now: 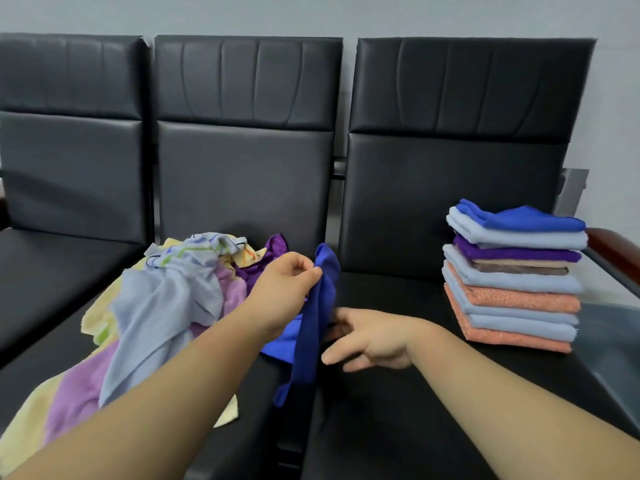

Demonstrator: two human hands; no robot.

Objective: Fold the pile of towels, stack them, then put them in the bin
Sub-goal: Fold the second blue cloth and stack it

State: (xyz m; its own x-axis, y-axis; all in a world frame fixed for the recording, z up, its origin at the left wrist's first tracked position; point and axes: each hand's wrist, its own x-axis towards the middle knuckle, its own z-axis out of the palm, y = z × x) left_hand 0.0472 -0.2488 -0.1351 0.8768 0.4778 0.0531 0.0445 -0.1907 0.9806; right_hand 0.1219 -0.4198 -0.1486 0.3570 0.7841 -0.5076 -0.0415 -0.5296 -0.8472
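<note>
A royal blue towel [313, 323] hangs crumpled between the middle and right seats. My left hand [284, 289] pinches its upper edge and holds it lifted. My right hand [367, 337] reaches to the towel's lower part with fingers spread; whether it grips the cloth is hidden by the fabric. A loose pile of unfolded towels [156, 299], light blue, lilac, yellow and purple, lies on the middle seat to the left. A stack of folded towels [512, 278], orange, light blue, brown, purple and blue, stands on the right seat. No bin is in view.
Three joined black padded seats [398, 410] with tall backs stand against a pale wall. A brown wooden armrest [613, 251] sits beside the stack at the far right. The left seat [52, 271] holds nothing.
</note>
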